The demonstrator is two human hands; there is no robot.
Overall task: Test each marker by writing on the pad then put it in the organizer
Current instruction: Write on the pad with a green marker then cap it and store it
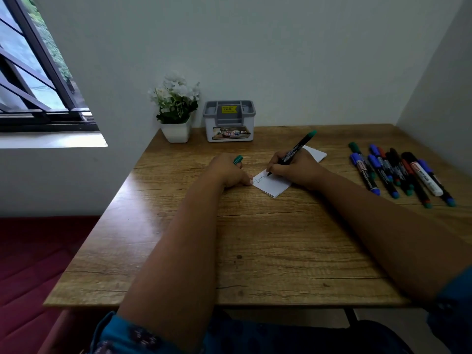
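Note:
A small white pad (274, 186) lies mid-table with handwriting on its left part. My right hand (293, 169) grips a black marker with a green end (297, 146), its tip touching the pad. My left hand (228, 171) rests at the pad's left edge, closed on the marker's green cap (238, 159). The grey and white organizer (229, 121) stands at the back of the table against the wall; no marker shows in it. Several capped markers (398, 172) in blue, green, red and black lie in a row at the right.
A white pot of white flowers (176, 108) stands left of the organizer. The wooden table (255, 251) sits in a corner, with walls behind and to the right. A window is at the left, and a red seat lies below the table's left edge.

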